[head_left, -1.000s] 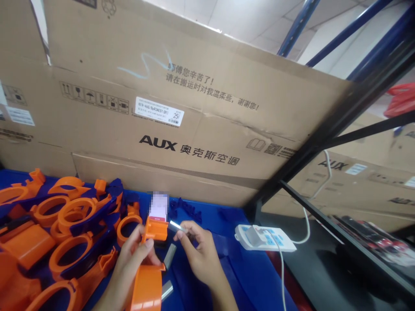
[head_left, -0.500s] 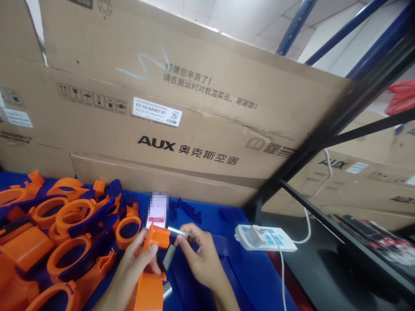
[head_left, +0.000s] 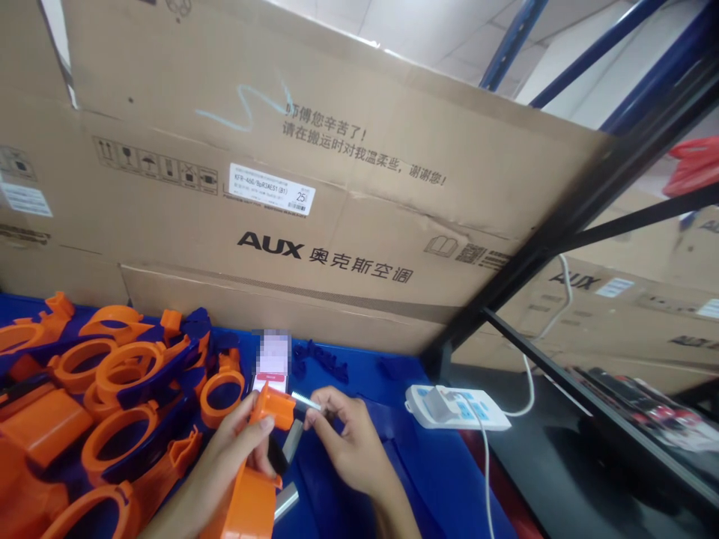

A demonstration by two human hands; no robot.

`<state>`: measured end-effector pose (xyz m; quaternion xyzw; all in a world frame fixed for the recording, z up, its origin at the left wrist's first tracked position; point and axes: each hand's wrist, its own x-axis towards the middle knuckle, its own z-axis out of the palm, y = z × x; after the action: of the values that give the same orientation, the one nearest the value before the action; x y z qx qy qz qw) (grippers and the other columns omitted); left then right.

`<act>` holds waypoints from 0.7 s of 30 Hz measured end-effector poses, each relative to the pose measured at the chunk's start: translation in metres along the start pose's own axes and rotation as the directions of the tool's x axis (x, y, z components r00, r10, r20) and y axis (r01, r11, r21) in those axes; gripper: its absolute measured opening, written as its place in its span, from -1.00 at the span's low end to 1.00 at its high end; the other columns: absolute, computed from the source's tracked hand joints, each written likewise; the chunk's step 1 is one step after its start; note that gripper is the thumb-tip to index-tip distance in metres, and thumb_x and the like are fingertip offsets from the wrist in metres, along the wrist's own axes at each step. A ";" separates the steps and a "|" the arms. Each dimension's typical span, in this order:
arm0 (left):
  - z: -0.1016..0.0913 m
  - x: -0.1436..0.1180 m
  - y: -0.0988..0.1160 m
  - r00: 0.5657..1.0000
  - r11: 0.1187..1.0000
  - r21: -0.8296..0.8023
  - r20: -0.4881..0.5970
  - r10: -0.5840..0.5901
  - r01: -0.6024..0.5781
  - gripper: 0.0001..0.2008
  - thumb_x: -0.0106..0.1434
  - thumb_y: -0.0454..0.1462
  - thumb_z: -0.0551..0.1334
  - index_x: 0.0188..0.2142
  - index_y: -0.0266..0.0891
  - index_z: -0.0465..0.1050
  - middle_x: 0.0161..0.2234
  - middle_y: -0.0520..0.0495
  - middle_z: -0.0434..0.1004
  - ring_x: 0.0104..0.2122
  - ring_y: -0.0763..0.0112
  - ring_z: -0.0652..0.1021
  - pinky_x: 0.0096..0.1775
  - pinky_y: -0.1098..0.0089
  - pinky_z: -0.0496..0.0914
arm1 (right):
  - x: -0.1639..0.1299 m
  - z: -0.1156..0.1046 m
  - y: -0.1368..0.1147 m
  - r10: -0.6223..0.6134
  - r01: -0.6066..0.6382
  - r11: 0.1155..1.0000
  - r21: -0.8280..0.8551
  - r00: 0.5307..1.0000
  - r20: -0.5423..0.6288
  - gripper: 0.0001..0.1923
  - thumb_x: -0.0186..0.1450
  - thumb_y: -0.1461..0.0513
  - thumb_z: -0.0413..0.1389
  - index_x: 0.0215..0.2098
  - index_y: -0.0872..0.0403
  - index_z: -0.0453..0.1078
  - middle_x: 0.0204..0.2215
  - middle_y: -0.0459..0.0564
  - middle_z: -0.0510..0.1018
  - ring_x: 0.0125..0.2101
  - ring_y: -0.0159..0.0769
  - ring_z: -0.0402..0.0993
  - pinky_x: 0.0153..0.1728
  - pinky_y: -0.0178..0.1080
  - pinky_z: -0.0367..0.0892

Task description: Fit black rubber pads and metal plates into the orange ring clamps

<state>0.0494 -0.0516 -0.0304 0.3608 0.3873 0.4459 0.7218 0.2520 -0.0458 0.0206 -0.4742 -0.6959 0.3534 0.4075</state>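
My left hand (head_left: 239,442) is closed around an orange plastic tape dispenser (head_left: 250,501), its thumb lying along the narrow end. Between the thumb and fingers of my right hand (head_left: 348,438) is a serrated metal blade (head_left: 303,400), its toothed edge facing up. The blade's far end lies close beside the dispenser's narrow end; whether they touch I cannot tell. Behind the dispenser, silvery metal strips (head_left: 286,501) show on the blue surface. A phone (head_left: 272,367) with a lit, partly blurred screen stands just beyond my left hand.
Several orange tape dispensers (head_left: 132,367) with blue parts lie heaped at the left. Small dark blue pieces (head_left: 326,363) sit behind my right hand. A white power strip (head_left: 457,408) with cables is at the right. Cardboard boxes (head_left: 337,224) and a dark rack post (head_left: 522,254) stand behind.
The tape dispenser's wide end has shifted slightly left and down with my left hand, showing more of the metal strip behind it. My right hand keeps its pinch on the blade.
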 end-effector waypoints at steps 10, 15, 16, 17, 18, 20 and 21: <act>0.000 0.000 0.002 0.993 0.994 0.028 -0.048 0.111 -0.110 -0.51 0.15 0.06 0.42 -0.08 -0.22 0.54 -0.63 0.00 0.59 -0.65 0.26 0.58 -0.55 0.43 0.40 | 0.000 0.023 0.004 0.121 -0.077 0.960 0.269 0.981 -0.153 -0.75 0.33 0.04 0.29 -0.30 0.06 0.54 -0.51 -0.08 0.57 -0.48 -0.31 0.45 -0.47 -0.33 0.35; -0.003 0.001 0.005 0.995 0.995 -0.014 -0.023 0.099 -0.099 -0.56 0.17 0.07 0.40 -0.17 -0.21 0.54 -0.65 -0.01 0.59 -0.66 0.23 0.60 -0.60 0.43 0.38 | 0.001 0.015 0.000 0.137 -0.067 0.955 0.289 0.964 -0.229 -0.74 0.32 0.03 0.31 -0.35 0.05 0.58 -0.45 0.01 0.66 -0.49 -0.29 0.47 -0.50 -0.32 0.35; -0.004 0.001 0.005 0.995 0.995 -0.015 -0.016 0.100 -0.101 -0.58 0.18 0.06 0.39 -0.17 -0.21 0.53 -0.65 0.00 0.59 -0.66 0.23 0.60 -0.60 0.43 0.38 | 0.000 0.015 0.000 0.138 -0.067 0.956 0.286 0.962 -0.235 -0.74 0.31 0.03 0.31 -0.36 0.05 0.58 -0.45 0.01 0.66 -0.49 -0.30 0.46 -0.50 -0.32 0.34; -0.004 0.001 0.004 0.994 0.994 -0.015 -0.010 0.106 -0.106 -0.59 0.20 0.06 0.38 -0.17 -0.20 0.52 -0.65 0.00 0.59 -0.66 0.23 0.60 -0.59 0.43 0.39 | 0.000 0.015 0.001 0.140 -0.069 0.955 0.290 0.962 -0.235 -0.74 0.31 0.03 0.32 -0.37 0.05 0.58 -0.46 0.01 0.66 -0.50 -0.30 0.46 -0.50 -0.32 0.34; -0.004 0.000 0.004 0.993 0.993 -0.013 -0.006 0.115 -0.115 -0.60 0.21 0.05 0.38 -0.17 -0.20 0.52 -0.65 0.00 0.58 -0.66 0.23 0.60 -0.59 0.43 0.40 | 0.000 0.016 0.001 0.146 -0.073 0.950 0.302 0.963 -0.226 -0.74 0.31 0.04 0.32 -0.38 0.05 0.57 -0.47 0.00 0.66 -0.51 -0.31 0.46 -0.49 -0.32 0.34; -0.004 0.001 0.003 0.992 0.992 -0.012 0.003 0.125 -0.125 -0.61 0.22 0.04 0.37 -0.15 -0.19 0.51 -0.67 0.02 0.57 -0.68 0.25 0.59 -0.59 0.43 0.40 | -0.001 0.018 0.003 0.161 -0.089 0.932 0.351 0.970 -0.181 -0.72 0.31 0.04 0.32 -0.40 0.06 0.54 -0.48 0.00 0.66 -0.52 -0.33 0.46 -0.49 -0.33 0.34; -0.004 0.001 0.003 0.992 0.992 -0.012 0.011 0.122 -0.122 -0.60 0.22 0.05 0.36 -0.13 -0.20 0.51 -0.68 0.03 0.55 -0.69 0.27 0.57 -0.60 0.44 0.39 | -0.001 0.020 0.004 0.167 -0.096 0.921 0.378 0.973 -0.159 -0.71 0.32 0.03 0.32 -0.40 0.07 0.52 -0.49 0.00 0.66 -0.53 -0.33 0.46 -0.50 -0.33 0.33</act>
<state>0.0452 -0.0490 -0.0299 0.3824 0.3575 0.4893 0.6975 0.2357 -0.0477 0.0088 -0.4663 -0.5423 0.4578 0.5281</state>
